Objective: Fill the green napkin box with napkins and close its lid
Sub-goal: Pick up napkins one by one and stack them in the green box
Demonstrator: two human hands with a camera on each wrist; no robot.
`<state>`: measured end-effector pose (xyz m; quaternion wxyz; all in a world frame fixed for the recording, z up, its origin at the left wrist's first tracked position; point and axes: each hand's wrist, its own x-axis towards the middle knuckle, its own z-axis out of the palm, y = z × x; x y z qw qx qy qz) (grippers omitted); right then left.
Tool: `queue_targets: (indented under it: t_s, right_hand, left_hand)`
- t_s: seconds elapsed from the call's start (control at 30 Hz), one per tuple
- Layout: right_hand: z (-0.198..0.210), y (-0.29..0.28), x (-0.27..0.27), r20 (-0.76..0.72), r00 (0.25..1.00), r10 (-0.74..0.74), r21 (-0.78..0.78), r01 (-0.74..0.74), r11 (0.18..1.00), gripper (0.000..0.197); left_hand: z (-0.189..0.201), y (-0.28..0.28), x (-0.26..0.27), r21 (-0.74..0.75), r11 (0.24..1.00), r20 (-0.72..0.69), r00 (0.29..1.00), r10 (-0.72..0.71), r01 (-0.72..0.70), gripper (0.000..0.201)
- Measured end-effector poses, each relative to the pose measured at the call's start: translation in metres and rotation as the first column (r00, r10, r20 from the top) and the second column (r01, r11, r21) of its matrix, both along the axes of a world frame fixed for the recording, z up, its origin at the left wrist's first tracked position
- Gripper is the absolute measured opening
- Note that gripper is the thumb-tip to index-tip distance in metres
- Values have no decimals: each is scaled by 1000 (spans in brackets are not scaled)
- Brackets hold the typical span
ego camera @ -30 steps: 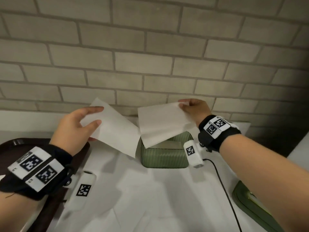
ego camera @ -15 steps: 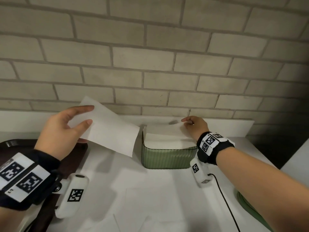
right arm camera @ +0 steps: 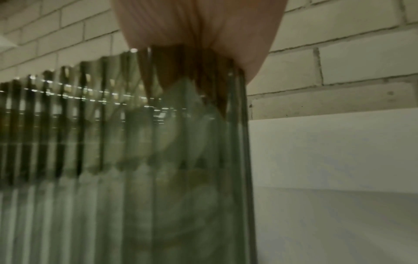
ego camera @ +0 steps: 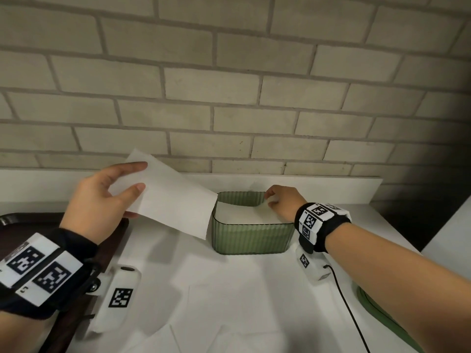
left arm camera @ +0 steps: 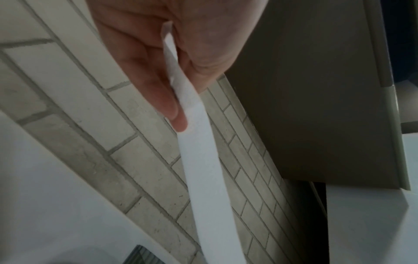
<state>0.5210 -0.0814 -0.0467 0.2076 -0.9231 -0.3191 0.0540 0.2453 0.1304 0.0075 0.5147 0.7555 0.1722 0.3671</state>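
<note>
Your right hand is over the far right corner of the green box, its fingers curled down onto the napkin lying inside; whether they pinch it or only press it cannot be told. The box stands open on the worktop, close to the brick wall. Press that napkin flat along the wall of the box so the corners sit level, then lift the hand straight up so the sheet does not come with it.

Your left hand holds a second napkin between thumb and fingers, its low edge hanging just left of the box. Bring it over the opening before letting go, and keep it flat.

More napkins lie on the near worktop. A dark tray sits on the left, and a green piece, probably the lid, lies near right beside a black cable; mind the cable when reaching for it.
</note>
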Motion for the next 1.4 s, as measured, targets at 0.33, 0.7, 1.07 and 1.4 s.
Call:
queue_targets:
  t_s: [0.33,0.7,1.07,1.4]
  right_hand:
    - [10,10,-4,102,991,84,-308,-49,950,33]
    - [8,35,-7,-17,999,40,-645,-42,763,40]
    - [17,30,8,-298,954,-29,-303,-66,951,43]
    - [56,-13,-19,-721,690,68,392,325,860,32]
  left_hand:
    - [-5,-15,4,-35,999,-32,999,22,-23,32]
    - [-5,-13,18,-73,997,11,1000,20,-19,36]
    - [-4,-30,78,-142,990,-14,1000,0,-2,37]
    - [-28,-67,128,-90,993,-303,948,-94,70,42]
